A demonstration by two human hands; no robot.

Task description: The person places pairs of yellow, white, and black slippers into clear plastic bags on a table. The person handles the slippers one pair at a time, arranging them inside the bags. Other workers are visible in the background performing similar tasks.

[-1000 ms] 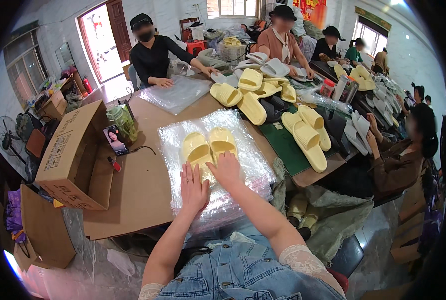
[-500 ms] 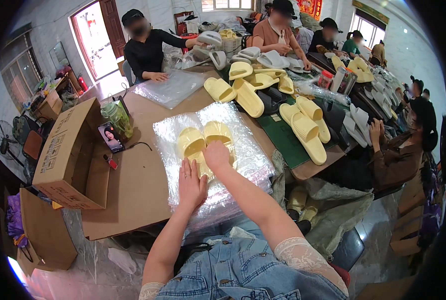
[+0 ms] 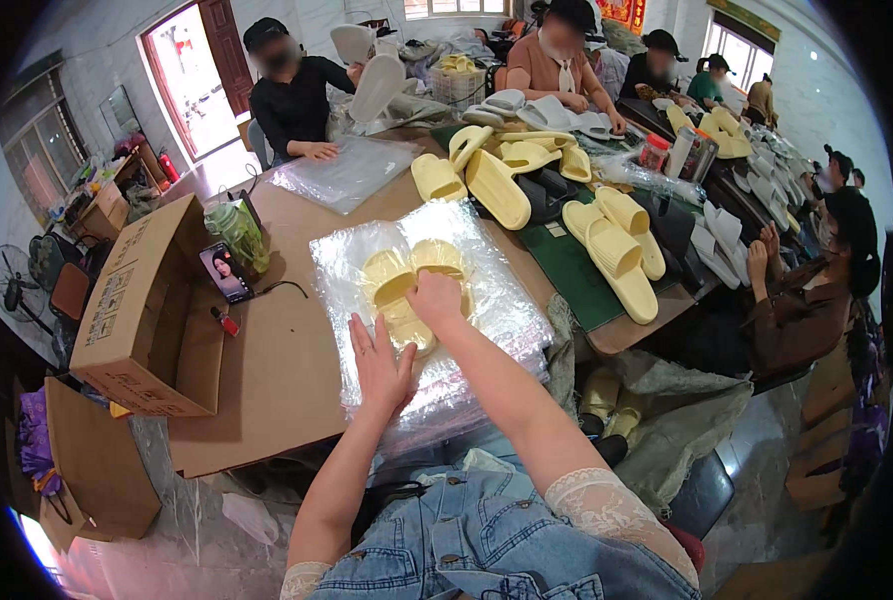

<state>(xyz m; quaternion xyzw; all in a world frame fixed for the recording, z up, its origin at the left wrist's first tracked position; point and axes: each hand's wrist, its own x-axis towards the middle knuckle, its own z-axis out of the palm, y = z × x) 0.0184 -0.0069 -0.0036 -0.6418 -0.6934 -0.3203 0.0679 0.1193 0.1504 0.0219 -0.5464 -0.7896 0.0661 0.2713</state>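
Observation:
A pair of pale yellow slippers (image 3: 391, 283) lies side by side, straps away from me, on a stack of clear plastic bags (image 3: 507, 340). Shiny film seems to cover the strap ends. My left hand (image 3: 382, 362) rests flat at the heel end of the left slipper, fingers stretched out. Curled into a closed shape, my right hand (image 3: 435, 298) presses down on the slippers, near the right one's strap. Its fingertips are hidden beneath it, so what they grip cannot be made out.
Left of the bags are an open cardboard box (image 3: 147, 310), a phone (image 3: 226, 273), a green bottle (image 3: 237, 235) and a small red item (image 3: 225, 321). More yellow slippers (image 3: 497, 188) are piled at the far right. A co-worker (image 3: 302, 100) sits across the table near flat plastic bags (image 3: 342, 175).
The co-worker across the table has raised light-coloured slippers higher. My hands and the yellow slippers keep nearly the same places; the whole view has shifted slightly.

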